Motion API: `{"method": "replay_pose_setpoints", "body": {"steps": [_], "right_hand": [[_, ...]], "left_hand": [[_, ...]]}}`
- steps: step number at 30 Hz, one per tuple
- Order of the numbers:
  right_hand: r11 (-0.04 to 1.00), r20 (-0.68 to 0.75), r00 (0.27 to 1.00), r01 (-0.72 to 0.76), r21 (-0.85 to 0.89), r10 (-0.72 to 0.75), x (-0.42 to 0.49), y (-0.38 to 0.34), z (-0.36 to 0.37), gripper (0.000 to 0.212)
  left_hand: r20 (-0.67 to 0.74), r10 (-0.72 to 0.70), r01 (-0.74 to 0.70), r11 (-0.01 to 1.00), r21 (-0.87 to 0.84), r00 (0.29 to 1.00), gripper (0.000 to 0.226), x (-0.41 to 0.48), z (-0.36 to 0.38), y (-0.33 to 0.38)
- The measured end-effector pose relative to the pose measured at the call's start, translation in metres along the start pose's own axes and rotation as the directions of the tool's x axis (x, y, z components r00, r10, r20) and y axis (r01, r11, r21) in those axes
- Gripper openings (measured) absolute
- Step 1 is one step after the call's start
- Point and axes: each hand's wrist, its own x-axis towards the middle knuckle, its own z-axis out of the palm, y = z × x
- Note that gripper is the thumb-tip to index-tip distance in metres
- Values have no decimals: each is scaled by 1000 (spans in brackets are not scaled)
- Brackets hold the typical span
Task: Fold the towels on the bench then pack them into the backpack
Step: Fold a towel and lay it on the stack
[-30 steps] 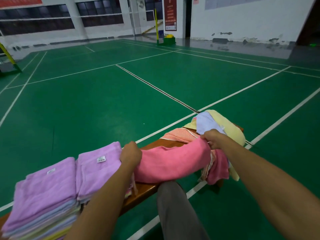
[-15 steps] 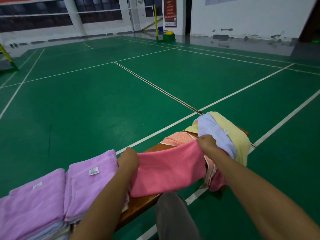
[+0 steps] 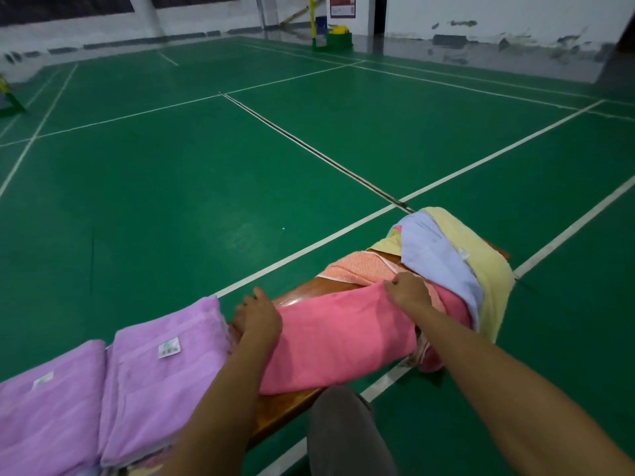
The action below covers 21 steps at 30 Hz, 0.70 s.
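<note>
A pink towel [image 3: 340, 334] lies stretched across the wooden bench [image 3: 302, 293]. My left hand [image 3: 257, 317] grips its left end, next to the folded stacks. My right hand [image 3: 407, 290] pinches its far right corner, beside the unfolded pile. That pile holds an orange towel [image 3: 357, 266], a pale blue towel [image 3: 436, 255] and a yellow towel [image 3: 481, 262]. Two stacks of folded towels topped in purple [image 3: 161, 369] [image 3: 44, 417] sit on the bench at the left. No backpack is in view.
The bench stands on a green court floor with white lines [image 3: 309, 249]. My knee in grey trousers [image 3: 343, 431] is just in front of the bench. A yellow net post on a green base [image 3: 338, 36] stands far back by the wall.
Both hands have lowered the pink towel onto the bench, and it now lies flatter and wider. The view has tipped down and right, so the left stack is partly cut off.
</note>
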Motion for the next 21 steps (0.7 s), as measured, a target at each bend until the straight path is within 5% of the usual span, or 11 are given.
{"method": "replay_pose_setpoints", "body": {"steps": [3, 6, 11, 13, 17, 21], "right_hand": [[980, 64, 995, 92, -175, -82, -7, 11, 10, 29], [966, 26, 998, 56, -252, -51, -15, 6, 16, 57], [959, 43, 994, -89, -271, 104, -21, 10, 33, 104], [975, 82, 988, -115, -188, 133, -23, 9, 33, 96], [990, 166, 981, -87, -108, 104, -34, -4, 21, 45], [997, 135, 991, -8, -73, 18, -40, -7, 17, 43]], "left_hand": [[1, 268, -266, 958, -108, 964, 52, -10, 27, 9], [96, 494, -482, 868, -120, 864, 63, -25, 48, 24], [181, 508, -508, 860, -48, 842, 80, -39, 75, 37], [182, 496, -503, 864, -11, 849, 81, -39, 79, 36], [191, 485, -494, 869, 1, 853, 80, -39, 79, 38], [190, 484, -494, 869, 10, 854, 80, -39, 81, 39]]}}
